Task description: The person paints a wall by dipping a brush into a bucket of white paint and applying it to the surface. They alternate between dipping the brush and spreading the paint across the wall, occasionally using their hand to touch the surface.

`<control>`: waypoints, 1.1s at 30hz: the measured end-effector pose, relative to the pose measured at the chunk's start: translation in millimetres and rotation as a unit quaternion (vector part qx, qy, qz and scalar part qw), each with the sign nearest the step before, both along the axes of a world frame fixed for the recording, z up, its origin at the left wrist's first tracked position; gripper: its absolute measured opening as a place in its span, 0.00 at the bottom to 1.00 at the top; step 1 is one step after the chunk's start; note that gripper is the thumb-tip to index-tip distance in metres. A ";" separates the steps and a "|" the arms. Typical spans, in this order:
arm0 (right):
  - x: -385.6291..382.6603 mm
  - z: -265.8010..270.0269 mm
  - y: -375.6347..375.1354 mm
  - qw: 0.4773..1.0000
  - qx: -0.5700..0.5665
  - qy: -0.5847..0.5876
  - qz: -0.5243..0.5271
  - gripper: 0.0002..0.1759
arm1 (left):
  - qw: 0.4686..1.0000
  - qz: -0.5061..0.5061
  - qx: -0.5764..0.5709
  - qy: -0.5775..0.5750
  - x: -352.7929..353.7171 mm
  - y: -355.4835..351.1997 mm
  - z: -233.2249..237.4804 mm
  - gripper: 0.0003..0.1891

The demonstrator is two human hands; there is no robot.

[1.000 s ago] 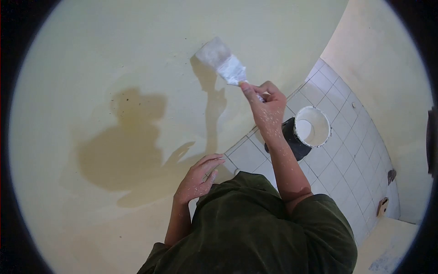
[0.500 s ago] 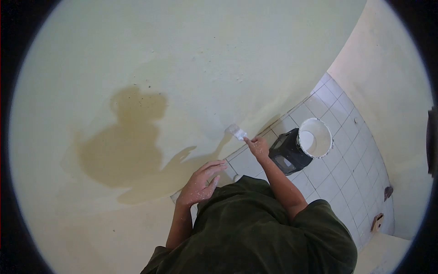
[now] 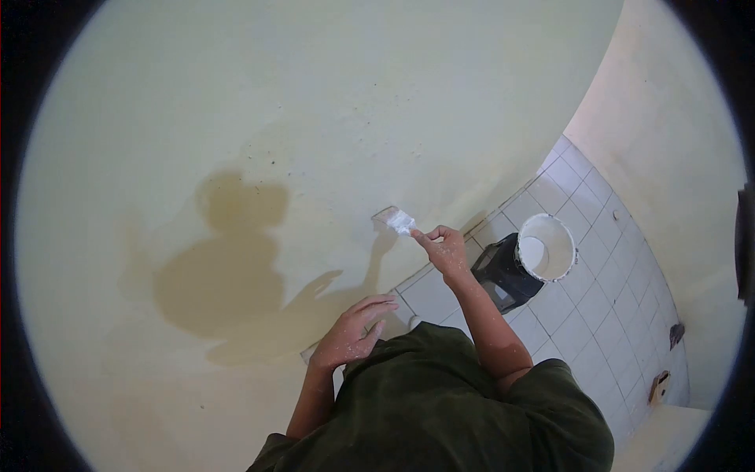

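Note:
My right hand [image 3: 445, 250] grips a small putty knife [image 3: 392, 220] by its handle end. White paste coats the part of its blade near my fingers, and its greyish far edge is at the pale wall [image 3: 330, 165], apparently touching it. Just lower left, my left hand [image 3: 352, 334] is held near the wall with fingers stretched out and nothing in it. White specks dot both hands. To the right of my right hand, a white bucket [image 3: 546, 247] with a smeared rim and white material inside stands on a black stool [image 3: 509, 275].
White floor tiles [image 3: 578, 315] run along the wall's foot, and another wall [image 3: 668, 157] rises at the right. A small wooden piece [image 3: 659, 387] and a dark crumpled thing [image 3: 676, 336] lie near it. Small pits or specks mark the wall above the knife.
The putty knife has moved slightly left along the wall with my right hand, its blade turned flatter. My left hand keeps nearly the same pose. The whole view has shifted slightly.

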State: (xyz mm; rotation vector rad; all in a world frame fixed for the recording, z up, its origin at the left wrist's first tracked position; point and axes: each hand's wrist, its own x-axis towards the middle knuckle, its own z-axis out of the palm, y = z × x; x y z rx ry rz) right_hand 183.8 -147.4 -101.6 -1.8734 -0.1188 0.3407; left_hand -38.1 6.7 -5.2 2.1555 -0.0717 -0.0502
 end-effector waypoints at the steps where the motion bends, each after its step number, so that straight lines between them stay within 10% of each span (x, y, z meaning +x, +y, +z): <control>1: -3.2 8.6 -0.9 1.000 0.005 -0.010 0.000 0.27 | 1.000 -0.002 0.003 -0.004 -2.8 0.3 -1.9 0.21; 16: -28.9 110.8 -0.3 0.965 0.259 -0.034 0.002 0.19 | 1.000 -0.009 -0.004 -0.013 2.4 2.9 -9.2 0.20; 20: -15.9 48.2 26.1 0.962 0.189 -0.194 -0.017 0.20 | 1.000 -0.005 0.011 0.007 0.7 8.4 -18.6 0.20; 33: -52.2 -209.5 16.7 0.989 -0.114 -0.028 -0.085 0.28 | 0.995 0.025 0.001 0.093 -15.0 25.5 0.9 0.21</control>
